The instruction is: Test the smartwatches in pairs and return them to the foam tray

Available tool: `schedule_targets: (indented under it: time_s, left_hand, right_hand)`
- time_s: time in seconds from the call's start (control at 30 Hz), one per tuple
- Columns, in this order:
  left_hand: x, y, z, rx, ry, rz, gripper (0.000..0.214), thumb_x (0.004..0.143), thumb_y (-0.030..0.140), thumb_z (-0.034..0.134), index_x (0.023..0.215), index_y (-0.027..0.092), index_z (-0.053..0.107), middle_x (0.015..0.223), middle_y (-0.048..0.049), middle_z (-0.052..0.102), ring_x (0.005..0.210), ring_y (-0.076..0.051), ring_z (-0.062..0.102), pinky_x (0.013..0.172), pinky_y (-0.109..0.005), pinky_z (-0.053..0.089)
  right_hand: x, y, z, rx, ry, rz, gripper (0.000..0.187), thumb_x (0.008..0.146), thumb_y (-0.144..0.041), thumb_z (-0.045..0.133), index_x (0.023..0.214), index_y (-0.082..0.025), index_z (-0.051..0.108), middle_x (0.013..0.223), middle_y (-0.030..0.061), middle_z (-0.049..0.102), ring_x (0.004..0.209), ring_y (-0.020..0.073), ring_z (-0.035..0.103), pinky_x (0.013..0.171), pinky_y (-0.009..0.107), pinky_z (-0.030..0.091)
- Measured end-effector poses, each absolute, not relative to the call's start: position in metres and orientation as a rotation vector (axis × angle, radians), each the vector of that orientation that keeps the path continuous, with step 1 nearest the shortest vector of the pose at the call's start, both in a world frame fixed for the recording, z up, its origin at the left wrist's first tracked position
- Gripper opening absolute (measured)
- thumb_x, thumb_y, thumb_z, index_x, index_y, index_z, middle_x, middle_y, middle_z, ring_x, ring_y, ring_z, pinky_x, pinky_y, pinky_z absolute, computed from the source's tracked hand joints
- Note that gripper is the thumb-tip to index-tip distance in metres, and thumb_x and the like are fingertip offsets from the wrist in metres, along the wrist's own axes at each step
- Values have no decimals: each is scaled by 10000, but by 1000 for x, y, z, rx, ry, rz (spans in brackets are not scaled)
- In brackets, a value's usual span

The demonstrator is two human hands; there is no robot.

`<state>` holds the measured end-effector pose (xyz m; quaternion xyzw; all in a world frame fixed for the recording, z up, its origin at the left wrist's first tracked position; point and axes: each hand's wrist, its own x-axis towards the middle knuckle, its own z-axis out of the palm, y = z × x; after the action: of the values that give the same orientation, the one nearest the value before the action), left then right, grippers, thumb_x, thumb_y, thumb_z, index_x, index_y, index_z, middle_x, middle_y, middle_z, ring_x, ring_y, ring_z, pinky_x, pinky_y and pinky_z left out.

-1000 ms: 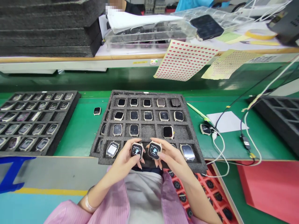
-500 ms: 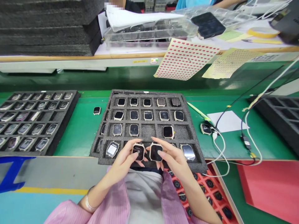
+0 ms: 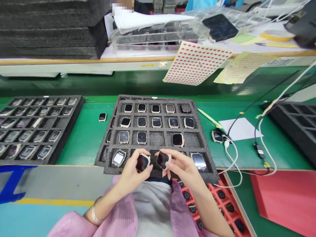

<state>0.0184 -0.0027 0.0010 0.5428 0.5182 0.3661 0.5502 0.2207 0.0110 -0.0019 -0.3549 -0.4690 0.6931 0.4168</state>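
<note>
My left hand (image 3: 132, 172) grips a small square smartwatch body (image 3: 142, 162) with a dark screen, tilted towards me. My right hand (image 3: 181, 166) grips a second watch body (image 3: 162, 159), also dark and tilted. Both are held just above the near edge of a black foam tray (image 3: 158, 138) whose cells hold several more watch bodies. One watch (image 3: 118, 157) in the near row shows a lit screen.
A second foam tray (image 3: 37, 128) of watches lies at the left. A loose watch (image 3: 102, 117) sits on the green mat. Another watch (image 3: 217, 136) is on a white cable at the right. A red tray (image 3: 217, 204) sits below the bench edge. Sticker sheets (image 3: 195, 64) hang from the shelf.
The two held watches showed lit faces one second ago; their screens went dark. Both hands have since tilted the watches inward and lowered them slightly.
</note>
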Motion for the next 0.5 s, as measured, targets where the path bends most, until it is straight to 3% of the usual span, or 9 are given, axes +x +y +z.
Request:
schedule_targets:
  time_s: [0.1,0.27,0.5]
  left_hand:
    - [18,-3,4,1317,1249,849,232,782,137,565,991,204,491,709,53,447,625,-121,421,610,-228,359]
    - [18,-4,2,1271,1210,871,284,801,175,574,1069,212,489,780,33,486,674,-134,459,637,-234,371]
    - [17,-4,-1,1247,1166,876,291,801,148,554,1079,212,494,809,24,492,679,-133,459,628,-233,370]
  right_hand:
    - [220,10,-2,-905,-1192,1730,334,871,-294,688,1194,-223,644,1116,103,637,631,149,666,502,248,545]
    - [223,9,-2,-878,-1180,1783,432,899,-291,657,1310,-212,548,780,46,671,620,170,658,511,254,547]
    - [222,10,-2,-863,-1167,1793,382,894,-298,660,1264,-239,585,1182,115,639,622,134,656,499,229,545]
